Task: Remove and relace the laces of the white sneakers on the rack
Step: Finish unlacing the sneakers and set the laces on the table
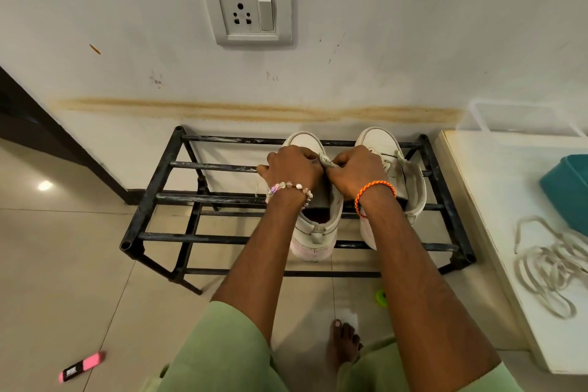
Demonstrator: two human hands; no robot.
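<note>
Sneakers sat side by side on the top bars of the black metal rack (165,169), toes toward the wall: the left sneaker (313,229) under both hands, the right sneaker (410,181) just beside it. Over the left sneaker's tongue the left hand (294,169) and right hand (358,173) met, each with fingers curled tight, pinching a short stretch of lace (327,162) between them. A thin lace end trailed left of the left hand. Right of the rack, on a white tabletop (477,188), lay a loose coiled lace (550,267) near a teal tub (566,188). On the floor in front of the rack lay a pink marker (82,366).
</note>
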